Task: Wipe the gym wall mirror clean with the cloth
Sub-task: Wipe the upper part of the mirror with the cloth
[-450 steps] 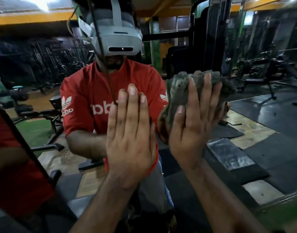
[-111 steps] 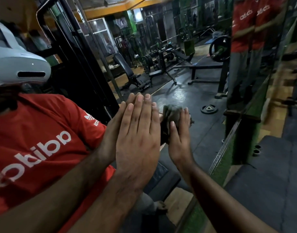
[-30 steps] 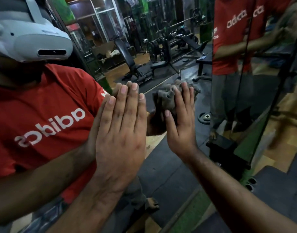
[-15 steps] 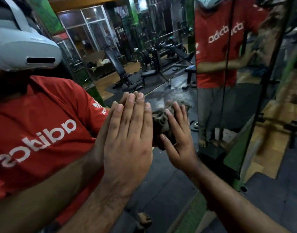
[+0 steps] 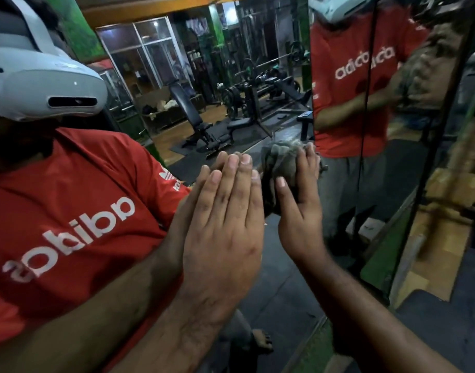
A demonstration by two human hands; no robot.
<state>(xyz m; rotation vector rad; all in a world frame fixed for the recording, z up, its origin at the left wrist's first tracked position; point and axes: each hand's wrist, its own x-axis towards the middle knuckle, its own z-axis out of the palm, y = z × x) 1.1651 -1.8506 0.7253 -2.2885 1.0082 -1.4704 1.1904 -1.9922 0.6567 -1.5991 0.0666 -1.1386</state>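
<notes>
On the mirror (image 5: 279,265), left hand (image 5: 225,224): flat, fingers spread open.
Right hand (image 5: 298,205): pressing grey cloth (image 5: 280,160) against the glass.

The one camera sits on my head and looks forward and slightly down, close up against the wall mirror (image 5: 284,278). It faces the glass at a slant, turned toward the right, so the mirror plane runs from near left to far right. My left hand (image 5: 225,224) and right hand (image 5: 298,208) fill the near centre. My own reflection crowds the left. A second mirror panel (image 5: 338,184) stands at far right.
</notes>
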